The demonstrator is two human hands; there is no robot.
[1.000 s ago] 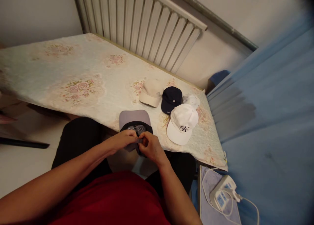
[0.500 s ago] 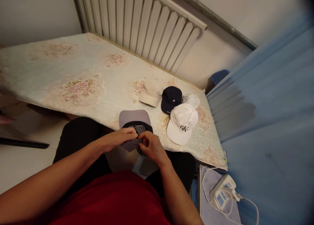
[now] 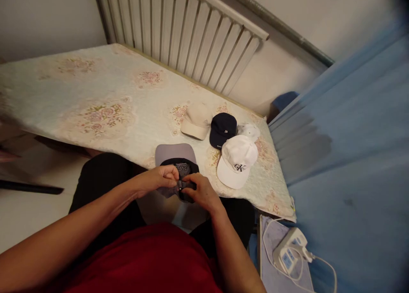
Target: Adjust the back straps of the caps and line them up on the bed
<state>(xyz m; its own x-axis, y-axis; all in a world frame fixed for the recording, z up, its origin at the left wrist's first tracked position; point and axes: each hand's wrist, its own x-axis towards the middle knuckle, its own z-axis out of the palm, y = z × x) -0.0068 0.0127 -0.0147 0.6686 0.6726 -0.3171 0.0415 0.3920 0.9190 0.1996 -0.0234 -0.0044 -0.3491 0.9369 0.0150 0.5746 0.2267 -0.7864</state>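
Note:
A grey baseball cap (image 3: 175, 153) lies upside down at the table's near edge, its brim toward the table and its dark inside facing up. My left hand (image 3: 161, 178) is closed in a pinch on the cap's back strap. Across from it, my right hand (image 3: 203, 191) has thumb and fingers closed on the other side of the same strap (image 3: 185, 185). The fingertips hide part of the strap and its fastening. Beyond my hands sit a beige cap (image 3: 196, 119), a navy cap (image 3: 223, 129) and a white cap with black letters (image 3: 238, 159).
Another whitish cap (image 3: 249, 132) is partly covered behind the white one. The caps rest on a flower-patterned cloth (image 3: 128, 84). A radiator (image 3: 179, 33) stands behind, a blue curtain (image 3: 345, 156) hangs at right. A power strip (image 3: 290, 250) with white cables lies on a small stand.
My left fingers have curled in from lying along the strap to a pinch. My right fingers have shifted slightly and straightened on the strap. The other caps stay in place.

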